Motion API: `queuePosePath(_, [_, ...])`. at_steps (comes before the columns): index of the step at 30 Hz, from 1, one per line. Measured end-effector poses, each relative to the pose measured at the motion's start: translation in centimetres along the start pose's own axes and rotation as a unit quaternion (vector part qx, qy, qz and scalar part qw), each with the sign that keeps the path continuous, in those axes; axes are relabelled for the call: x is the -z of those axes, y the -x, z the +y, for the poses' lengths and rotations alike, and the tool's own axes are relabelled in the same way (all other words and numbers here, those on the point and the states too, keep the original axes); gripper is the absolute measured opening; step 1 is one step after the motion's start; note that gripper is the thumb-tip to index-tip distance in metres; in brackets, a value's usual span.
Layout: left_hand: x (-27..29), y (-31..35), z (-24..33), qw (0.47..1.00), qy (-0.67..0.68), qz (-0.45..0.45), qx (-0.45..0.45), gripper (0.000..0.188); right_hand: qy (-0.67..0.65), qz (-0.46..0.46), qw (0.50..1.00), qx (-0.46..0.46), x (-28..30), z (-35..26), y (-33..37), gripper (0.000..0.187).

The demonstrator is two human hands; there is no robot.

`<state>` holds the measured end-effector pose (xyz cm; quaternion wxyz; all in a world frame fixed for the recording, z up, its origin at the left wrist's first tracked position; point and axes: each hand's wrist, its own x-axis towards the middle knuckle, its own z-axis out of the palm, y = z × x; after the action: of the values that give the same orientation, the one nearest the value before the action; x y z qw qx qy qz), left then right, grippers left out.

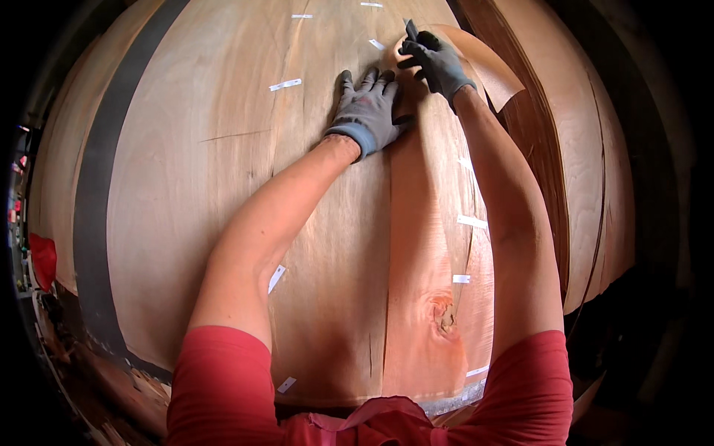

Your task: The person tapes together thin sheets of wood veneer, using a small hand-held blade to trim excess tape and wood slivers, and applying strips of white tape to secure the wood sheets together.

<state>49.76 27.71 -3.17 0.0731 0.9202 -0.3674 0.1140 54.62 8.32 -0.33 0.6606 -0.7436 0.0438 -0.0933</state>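
Lying beneath you, the pale wood sheet (335, 238) is showing streaked grain, white tape (285, 85) and, near right, a knotted reddish strip (416, 230); your left hand (368, 115) is resting spread upon the sheet, your right hand (439, 67) gripping a dark tool (410, 30).

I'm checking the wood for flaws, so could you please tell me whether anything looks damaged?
Yes: the reddish strip has a ragged knot near its lower end, breaking its smooth grain. A dark line, perhaps a crack, marks the pale wood left of the left hand.
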Motion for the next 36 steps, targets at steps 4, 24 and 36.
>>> queuePosePath(4, [0.4,-0.8,1.3,1.0,0.025,0.008,-0.011,0.077,-0.08,-0.004,0.997,-0.003,0.5,1.4,-1.5,0.017])
queuePosePath(24, [0.6,0.1,0.2,1.0,0.011,-0.008,0.002,0.079,0.583,0.041,0.806,0.09,-0.4,0.1,3.9,0.045])
queuePosePath(36, [1.0,-0.1,0.5,1.0,0.016,-0.024,0.001,0.078,0.643,0.026,0.763,0.059,-1.4,-0.2,3.2,0.047])
